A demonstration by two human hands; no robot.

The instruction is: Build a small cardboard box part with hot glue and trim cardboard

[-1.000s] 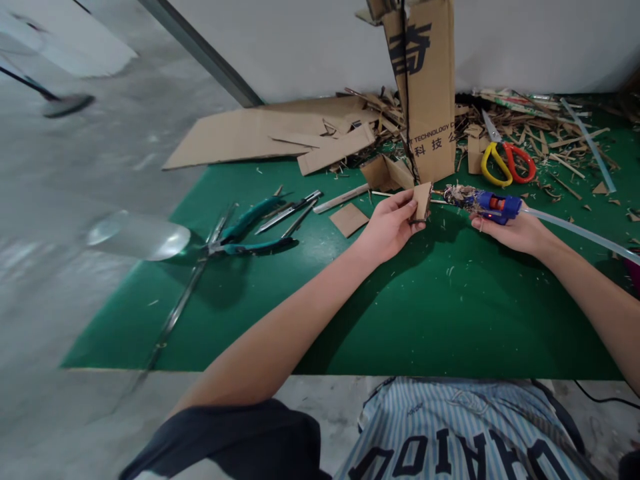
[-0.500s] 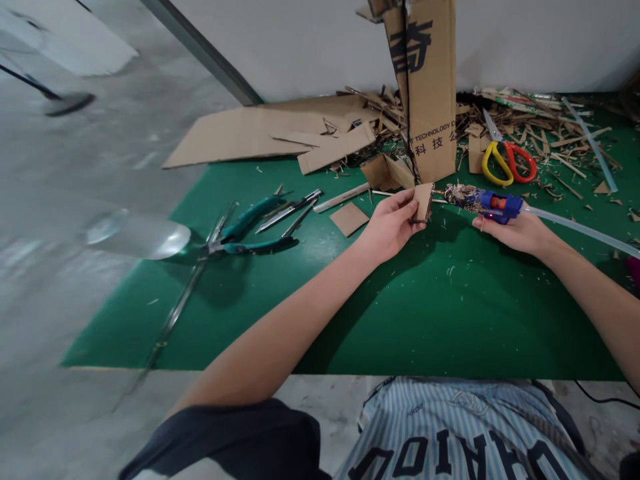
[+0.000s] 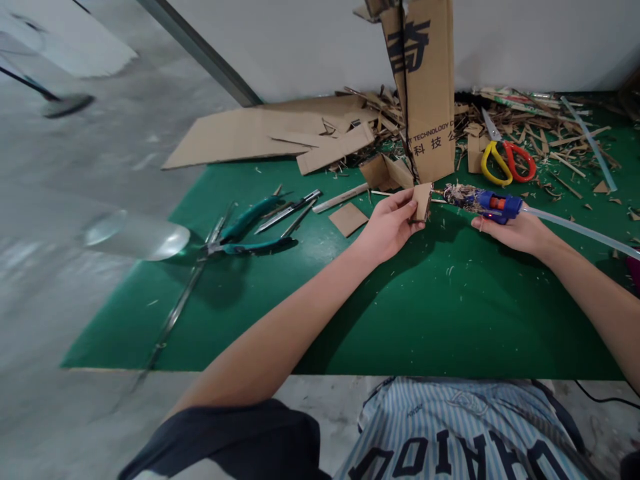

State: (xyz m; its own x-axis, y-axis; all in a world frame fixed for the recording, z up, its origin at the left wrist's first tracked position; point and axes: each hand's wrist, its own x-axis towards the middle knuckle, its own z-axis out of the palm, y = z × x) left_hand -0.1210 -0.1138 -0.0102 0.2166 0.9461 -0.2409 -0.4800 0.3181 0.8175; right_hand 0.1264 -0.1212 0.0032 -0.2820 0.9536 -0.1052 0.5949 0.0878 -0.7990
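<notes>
A small cardboard piece (image 3: 422, 202) is pinched between the thumb and fingers of my left hand (image 3: 391, 225). My right hand (image 3: 517, 231) is closed around a blue hot glue gun (image 3: 500, 205), whose front is covered in stringy glue and scraps. Its nozzle points left, at the edge of the cardboard piece; whether the two touch I cannot tell. A long clear glue stick (image 3: 583, 230) sticks out of the gun's rear. Just behind my left hand stand a small folded cardboard box (image 3: 387, 172) and a tall printed cardboard strip (image 3: 431, 127).
Pliers (image 3: 255, 227) with teal handles, a cutter knife (image 3: 290, 211) and a cardboard square (image 3: 349, 219) lie left on the green table (image 3: 400, 320). Behind are a cardboard sheet (image 3: 240, 135), scrap piles (image 3: 545, 127), scissors (image 3: 507, 162) and another glue stick (image 3: 593, 143). A clear bottle (image 3: 137, 235) stands at the left edge.
Almost nothing differs. Both hands keep their hold on the cardboard piece and the glue gun, and the whole view has shifted very slightly.
</notes>
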